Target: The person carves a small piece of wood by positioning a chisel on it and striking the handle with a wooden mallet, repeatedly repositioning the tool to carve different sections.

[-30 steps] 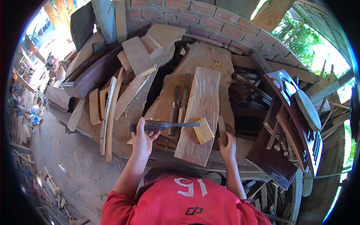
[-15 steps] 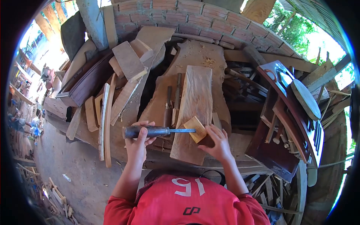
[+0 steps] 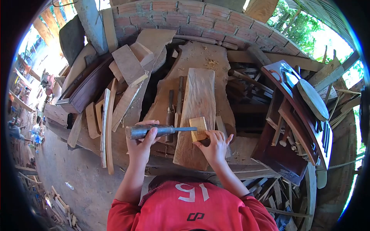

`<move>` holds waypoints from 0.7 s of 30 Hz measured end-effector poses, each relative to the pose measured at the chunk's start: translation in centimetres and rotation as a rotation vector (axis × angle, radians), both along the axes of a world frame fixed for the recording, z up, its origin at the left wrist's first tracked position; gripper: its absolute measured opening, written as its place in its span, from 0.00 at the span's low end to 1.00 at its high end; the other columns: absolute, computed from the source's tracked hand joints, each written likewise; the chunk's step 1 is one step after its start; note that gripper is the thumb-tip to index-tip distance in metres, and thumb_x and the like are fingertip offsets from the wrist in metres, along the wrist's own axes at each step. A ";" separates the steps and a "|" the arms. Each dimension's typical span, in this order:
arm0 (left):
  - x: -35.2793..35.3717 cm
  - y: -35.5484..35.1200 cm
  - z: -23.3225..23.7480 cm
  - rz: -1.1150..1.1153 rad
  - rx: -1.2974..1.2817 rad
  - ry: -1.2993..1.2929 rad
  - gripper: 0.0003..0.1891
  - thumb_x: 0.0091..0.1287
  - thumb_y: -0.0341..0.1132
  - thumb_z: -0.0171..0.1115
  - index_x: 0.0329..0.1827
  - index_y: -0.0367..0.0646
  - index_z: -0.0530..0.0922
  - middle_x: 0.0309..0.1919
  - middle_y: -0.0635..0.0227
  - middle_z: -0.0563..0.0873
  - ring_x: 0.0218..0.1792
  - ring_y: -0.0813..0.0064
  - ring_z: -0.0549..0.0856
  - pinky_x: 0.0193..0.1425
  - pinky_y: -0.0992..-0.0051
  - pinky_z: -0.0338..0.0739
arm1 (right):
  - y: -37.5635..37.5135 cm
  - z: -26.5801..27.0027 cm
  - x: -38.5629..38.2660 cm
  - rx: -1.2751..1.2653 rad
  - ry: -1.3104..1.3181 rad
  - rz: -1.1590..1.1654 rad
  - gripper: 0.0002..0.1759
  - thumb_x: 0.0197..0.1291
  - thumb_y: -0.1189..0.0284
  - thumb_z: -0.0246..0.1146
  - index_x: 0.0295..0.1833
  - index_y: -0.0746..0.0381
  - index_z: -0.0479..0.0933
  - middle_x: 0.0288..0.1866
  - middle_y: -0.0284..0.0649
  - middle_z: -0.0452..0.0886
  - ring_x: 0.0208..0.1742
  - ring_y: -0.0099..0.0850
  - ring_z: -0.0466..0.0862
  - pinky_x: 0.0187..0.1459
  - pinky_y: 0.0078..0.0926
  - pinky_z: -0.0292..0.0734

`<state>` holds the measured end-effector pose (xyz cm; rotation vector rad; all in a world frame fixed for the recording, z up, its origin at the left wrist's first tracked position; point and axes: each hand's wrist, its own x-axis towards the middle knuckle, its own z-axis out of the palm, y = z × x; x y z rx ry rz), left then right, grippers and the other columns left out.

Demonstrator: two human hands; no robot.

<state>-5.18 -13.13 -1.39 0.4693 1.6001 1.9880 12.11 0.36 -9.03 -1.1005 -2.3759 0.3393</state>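
The left hand (image 3: 142, 145) is clenched around the handle of a chisel (image 3: 162, 131). The tool lies level, with its blade reaching across the near end of the long plank (image 3: 197, 96) to the side of a small pale wooden block (image 3: 199, 128). The right hand (image 3: 213, 148) has its fingers spread and pressed on that block, pinning it to the plank rather than gripping it. The block sits on the plank's near part, toward its right edge.

The step in hand looks like lining up a cut, with the edge set against the block and the block steadied. The next move would call for firm downward pressure from the right hand and a controlled push along the blade's line. The fingertips need to stay clear of the edge (they sit close to it).

Two more chisels (image 3: 170, 111) lie just left of the plank, on the broad slab (image 3: 200, 57) beneath it. Farther left of the plank are curved slats (image 3: 107, 123) and stacked offcuts (image 3: 129, 65). To its right stands a dark furniture frame (image 3: 296, 115), and beyond its far end a brick wall (image 3: 185, 17). Nothing lies between blade and block, though the spare chisels crowd the left hand's elbow room.
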 end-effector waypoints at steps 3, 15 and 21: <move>-0.2 0.4 0.3 -0.048 -0.003 0.083 0.13 0.60 0.33 0.60 0.46 0.37 0.73 0.42 0.56 0.81 0.37 0.72 0.82 0.37 0.77 0.81 | -0.1 0.0 -0.1 -0.027 -0.015 -0.023 0.28 0.33 0.54 0.72 0.41 0.58 0.76 0.43 0.32 0.76 0.52 0.32 0.73 0.62 0.65 0.40; -1.0 3.6 2.3 -0.153 0.064 0.288 0.12 0.59 0.25 0.60 0.44 0.37 0.69 0.38 0.59 0.82 0.39 0.77 0.81 0.44 0.79 0.75 | -0.1 -0.7 0.0 -0.020 -0.024 -0.023 0.28 0.36 0.53 0.71 0.42 0.57 0.73 0.46 0.32 0.74 0.54 0.33 0.71 0.60 0.68 0.39; -0.6 6.2 1.5 -0.232 0.448 -0.042 0.08 0.62 0.28 0.57 0.41 0.42 0.68 0.43 0.55 0.80 0.47 0.64 0.79 0.56 0.64 0.69 | -0.2 -0.6 0.1 -0.040 -0.027 -0.023 0.29 0.37 0.52 0.70 0.43 0.58 0.73 0.47 0.33 0.74 0.55 0.33 0.70 0.60 0.68 0.39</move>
